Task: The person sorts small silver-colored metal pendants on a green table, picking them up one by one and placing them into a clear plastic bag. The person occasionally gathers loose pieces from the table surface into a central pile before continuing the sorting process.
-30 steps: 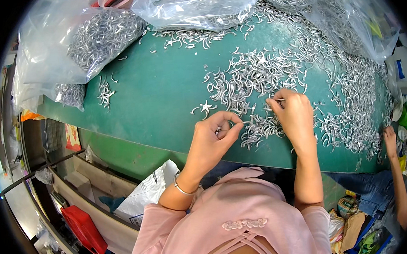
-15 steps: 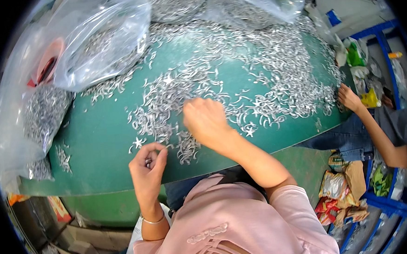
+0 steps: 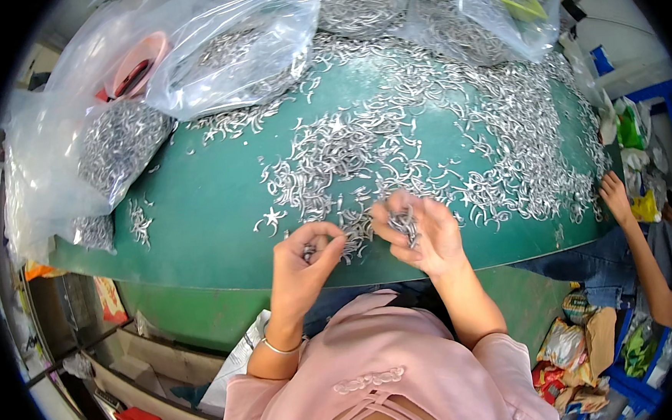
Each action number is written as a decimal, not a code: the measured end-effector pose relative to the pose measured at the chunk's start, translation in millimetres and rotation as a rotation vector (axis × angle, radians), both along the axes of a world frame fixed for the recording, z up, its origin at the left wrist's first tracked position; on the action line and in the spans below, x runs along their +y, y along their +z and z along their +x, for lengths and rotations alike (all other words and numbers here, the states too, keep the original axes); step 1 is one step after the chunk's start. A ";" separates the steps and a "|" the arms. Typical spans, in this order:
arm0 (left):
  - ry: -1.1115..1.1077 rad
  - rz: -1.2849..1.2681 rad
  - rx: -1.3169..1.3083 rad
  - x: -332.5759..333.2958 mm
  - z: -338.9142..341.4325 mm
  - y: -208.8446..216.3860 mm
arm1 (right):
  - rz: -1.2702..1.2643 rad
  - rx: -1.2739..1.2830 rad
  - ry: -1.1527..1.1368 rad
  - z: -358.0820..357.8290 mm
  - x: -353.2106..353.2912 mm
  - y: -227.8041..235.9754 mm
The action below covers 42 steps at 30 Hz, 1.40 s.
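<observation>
Small silvery crescent-shaped metal pieces (image 3: 340,152) lie in loose heaps over the green tabletop (image 3: 205,210). My right hand (image 3: 436,242) is turned palm up near the front edge, fingers curled round a small clump of these crescents. Beside it, my left hand (image 3: 295,270) is closed, with a few silvery pieces showing inside the curled fingers. Its thumb and forefinger meet; whether a piece is pinched between the tips I cannot tell. A small patch of crescents lies on the table between my hands. A star-shaped silvery piece (image 3: 272,217) sits left of them.
Clear plastic bags (image 3: 234,51) filled with silvery pieces line the back and left of the table. A pink container (image 3: 141,62) holds something red and black. At the right, another person's hand (image 3: 616,195) rests at the table edge. Open boxes (image 3: 149,356) stand lower left.
My right hand has drawn back from the heap toward my left hand and turned palm up, now showing crescents in it. My left hand stays closed. The view has shifted left.
</observation>
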<state>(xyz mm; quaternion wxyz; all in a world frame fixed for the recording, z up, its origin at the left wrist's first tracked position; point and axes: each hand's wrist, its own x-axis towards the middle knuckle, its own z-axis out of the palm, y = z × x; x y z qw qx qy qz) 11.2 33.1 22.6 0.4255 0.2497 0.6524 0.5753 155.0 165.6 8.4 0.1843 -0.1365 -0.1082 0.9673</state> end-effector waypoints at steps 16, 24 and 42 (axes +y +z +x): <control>-0.145 -0.043 0.585 38.0 20.8 8.3 | -0.085 -0.237 -0.122 46.9 11.4 -12.6; -0.232 -0.145 1.083 71.9 -4.8 -16.2 | 1.446 -1.096 -0.209 29.7 39.2 -4.1; -0.341 -0.182 0.604 75.6 0.7 2.7 | -0.119 0.021 -0.222 48.6 45.8 -7.3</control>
